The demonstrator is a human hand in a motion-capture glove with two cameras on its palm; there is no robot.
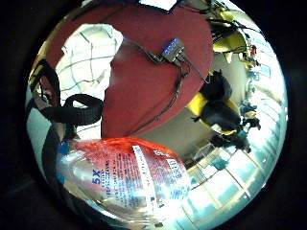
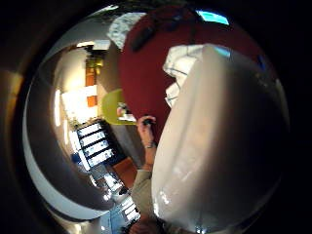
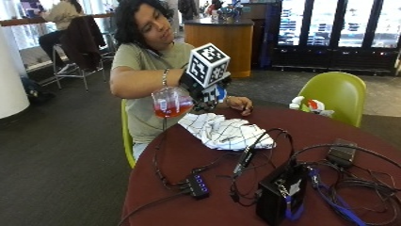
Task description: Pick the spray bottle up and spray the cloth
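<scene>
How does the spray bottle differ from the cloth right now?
The spray bottle is clear with red liquid in it; the cloth is white with a dark grid pattern. The bottle is held in the air by the gloved right hand; the cloth lies crumpled on the table. The bottle looks rigid, the cloth soft and rumpled. Both are close to the person.

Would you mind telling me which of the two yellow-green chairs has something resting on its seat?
The yellow-green chair across the round dark-red table, with small white and red things on its seat. The person sits on the other chair.
</scene>
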